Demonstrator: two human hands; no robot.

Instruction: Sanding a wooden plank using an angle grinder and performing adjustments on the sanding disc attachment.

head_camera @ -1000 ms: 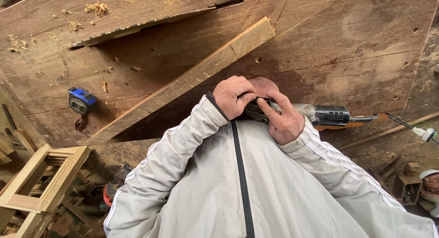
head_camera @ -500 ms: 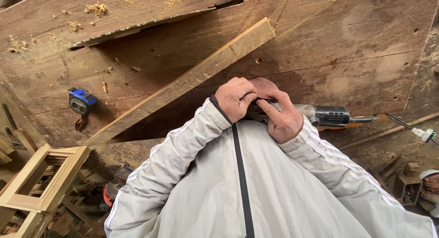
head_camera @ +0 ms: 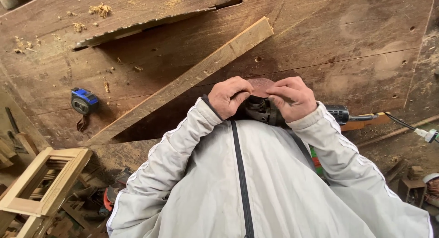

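A round reddish-brown sanding disc point(head_camera: 261, 86) sits on the head of a dark power sander point(head_camera: 260, 110), held close against the person's chest, just above the grey zip jacket point(head_camera: 242, 187). Both hands are on it: the left hand point(head_camera: 230, 97) curls in from one side, fingertips pinching the disc's edge, and the right hand point(head_camera: 292, 98) closes over the other side, fingers pressed onto the disc face. The tool's black body point(head_camera: 337, 113) runs out to the person's right, past the sleeve, with a cable point(head_camera: 402, 123) trailing to a white plug point(head_camera: 430, 135).

Behind the hands lies the big worn wooden worktop point(head_camera: 347, 45). 1 long plank point(head_camera: 183, 82) lies diagonally across it, its lower end near the left sleeve. A blue tape measure point(head_camera: 83, 100) rests well apart on the left, and wood shavings point(head_camera: 100, 10) are scattered near the top edge. Below left, beside the worktop, stands a pale wooden frame point(head_camera: 41, 187).
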